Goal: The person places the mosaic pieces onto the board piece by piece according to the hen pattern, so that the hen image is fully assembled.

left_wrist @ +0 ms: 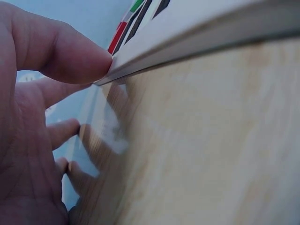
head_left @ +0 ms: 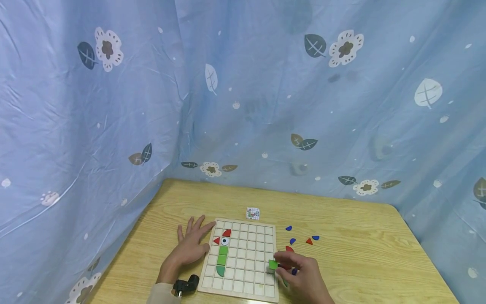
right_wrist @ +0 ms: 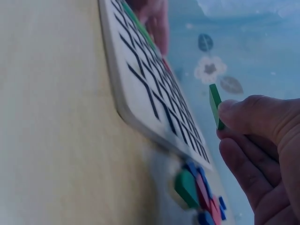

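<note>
A wooden grid board [head_left: 248, 257] lies on the table. In its left columns sit a red quarter-round [head_left: 227, 232], a red triangle [head_left: 216, 240], a round eye tile [head_left: 225, 241], two light green squares [head_left: 222, 255] and a darker green rounded piece [head_left: 220, 271]. My left hand [head_left: 190, 248] spreads its fingers at the board's left side, thumb and index touching the edge; the left wrist view shows the thumb [left_wrist: 79, 58] at the rim. Over the right edge, my right hand [head_left: 303, 274] pinches a green square tile [head_left: 272, 264], seen edge-on in the right wrist view.
Loose blue half-rounds [head_left: 292, 241] and a red triangle [head_left: 309, 241] lie right of the board. More pieces are partly hidden by the right hand, including a green block [right_wrist: 186, 187]. A small pattern card [head_left: 252, 213] lies behind the board. Blue curtains [head_left: 250, 105] surround the table.
</note>
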A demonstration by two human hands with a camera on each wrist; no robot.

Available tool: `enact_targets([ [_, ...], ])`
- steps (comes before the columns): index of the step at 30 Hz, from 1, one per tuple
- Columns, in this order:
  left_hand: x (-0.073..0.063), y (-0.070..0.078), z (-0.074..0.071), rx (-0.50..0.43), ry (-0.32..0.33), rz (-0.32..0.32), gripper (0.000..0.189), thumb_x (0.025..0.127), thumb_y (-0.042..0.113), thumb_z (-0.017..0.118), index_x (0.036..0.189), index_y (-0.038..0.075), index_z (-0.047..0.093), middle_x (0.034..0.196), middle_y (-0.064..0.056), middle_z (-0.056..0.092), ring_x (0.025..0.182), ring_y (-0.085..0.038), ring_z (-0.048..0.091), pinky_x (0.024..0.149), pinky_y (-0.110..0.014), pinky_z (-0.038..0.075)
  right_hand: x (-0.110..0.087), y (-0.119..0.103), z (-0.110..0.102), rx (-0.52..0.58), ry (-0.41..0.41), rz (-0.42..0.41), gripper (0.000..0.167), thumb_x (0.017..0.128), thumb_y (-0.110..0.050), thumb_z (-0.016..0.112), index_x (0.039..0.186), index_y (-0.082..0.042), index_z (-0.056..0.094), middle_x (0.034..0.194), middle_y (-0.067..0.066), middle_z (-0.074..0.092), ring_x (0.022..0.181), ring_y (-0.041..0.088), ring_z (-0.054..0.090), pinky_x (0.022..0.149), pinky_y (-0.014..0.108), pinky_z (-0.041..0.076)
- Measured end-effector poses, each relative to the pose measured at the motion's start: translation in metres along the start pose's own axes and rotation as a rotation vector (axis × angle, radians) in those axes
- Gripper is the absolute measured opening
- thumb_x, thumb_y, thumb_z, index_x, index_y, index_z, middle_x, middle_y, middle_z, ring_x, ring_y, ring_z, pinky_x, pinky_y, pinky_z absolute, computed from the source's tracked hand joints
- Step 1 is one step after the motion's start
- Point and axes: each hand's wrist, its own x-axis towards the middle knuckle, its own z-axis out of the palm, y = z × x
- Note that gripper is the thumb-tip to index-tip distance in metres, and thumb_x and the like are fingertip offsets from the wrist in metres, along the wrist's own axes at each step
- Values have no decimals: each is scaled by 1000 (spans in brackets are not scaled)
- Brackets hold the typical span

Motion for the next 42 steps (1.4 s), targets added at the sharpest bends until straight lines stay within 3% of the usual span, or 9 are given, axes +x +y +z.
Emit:
enact_targets([
  [7,0,1,1,12,2,-5,79,88,7,61,166,18,51,182,-22,19,169,-52,-8,121,-77,-27,-3,-7,19,34,-69,14,29,91,-14,88,120,-12,83,114,3,84,96,5,77,86,26,66],
  [20,0,2,-1,5,-1,-3,79,88,7,61,166,18,51,182,-22,19,169,-52,-9,121,-77,-26,5,-20,64,-18,-132,-127,28,92,-12,86,120,-13,84,115,-2,84,101,6,79,92,26,64],
  [33,0,2,0,19,11,-3,78,88,8,62,165,18,52,182,-22,21,169,-53,-6,122,-77,-25,16,-32,94,-67,-140,-168,28,93,-10,84,121,-13,83,116,-4,83,99,2,74,91,26,63],
  [42,1,2,0,28,16,-11,78,88,8,62,164,18,53,182,-22,21,169,-53,-5,123,-77,-23,20,-38,106,-176,-112,-264,30,88,-6,87,117,-13,84,113,-3,84,105,5,76,93,30,64],
])
